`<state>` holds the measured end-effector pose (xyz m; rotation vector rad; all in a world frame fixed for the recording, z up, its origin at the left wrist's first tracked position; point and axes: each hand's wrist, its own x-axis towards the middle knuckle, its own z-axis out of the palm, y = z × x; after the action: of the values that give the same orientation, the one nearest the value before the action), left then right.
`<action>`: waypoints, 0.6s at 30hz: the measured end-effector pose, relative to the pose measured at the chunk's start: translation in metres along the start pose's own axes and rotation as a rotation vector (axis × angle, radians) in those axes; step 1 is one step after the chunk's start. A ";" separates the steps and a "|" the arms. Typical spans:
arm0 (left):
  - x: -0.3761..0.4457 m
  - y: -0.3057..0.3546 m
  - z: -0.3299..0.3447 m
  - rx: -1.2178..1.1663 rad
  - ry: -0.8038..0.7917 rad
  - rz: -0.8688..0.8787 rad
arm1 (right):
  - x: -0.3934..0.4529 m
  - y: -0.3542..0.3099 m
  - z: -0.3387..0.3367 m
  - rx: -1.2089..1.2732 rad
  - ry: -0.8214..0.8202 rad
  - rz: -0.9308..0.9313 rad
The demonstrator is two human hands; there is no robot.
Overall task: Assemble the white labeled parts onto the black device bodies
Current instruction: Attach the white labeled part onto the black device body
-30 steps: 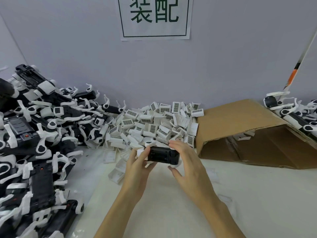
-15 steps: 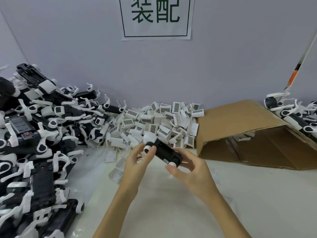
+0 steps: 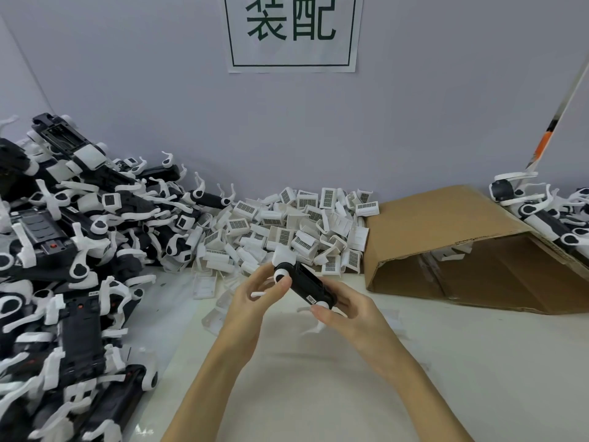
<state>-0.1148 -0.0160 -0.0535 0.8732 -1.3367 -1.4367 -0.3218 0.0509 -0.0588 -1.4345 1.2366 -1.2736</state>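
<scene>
A black device body (image 3: 307,283) with white round knobs and thin white arms is held above the table, tilted from upper left down to lower right. My left hand (image 3: 255,296) grips its upper left end, where a white part (image 3: 283,256) sits. My right hand (image 3: 345,309) holds the lower right end, fingers curled under it. Behind the hands lies a heap of white labeled parts (image 3: 287,231) with barcode stickers.
A large pile of black device bodies with white arms (image 3: 63,266) fills the left side. An opened cardboard box (image 3: 462,244) lies on its side at the right, with more devices (image 3: 548,212) behind it. A paper sign (image 3: 291,33) hangs on the wall.
The device went from level to tilted, its right end dropping toward me. My right hand slid down to the lower end and my left hand stayed at the upper end.
</scene>
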 end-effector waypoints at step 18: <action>0.008 -0.004 -0.004 -0.230 0.144 0.016 | -0.012 -0.016 -0.058 -1.078 -0.255 0.460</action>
<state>-0.1140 -0.0255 -0.0567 0.7963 -1.0466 -1.4536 -0.3764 0.0672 -0.0369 -1.7593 2.0369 -0.0282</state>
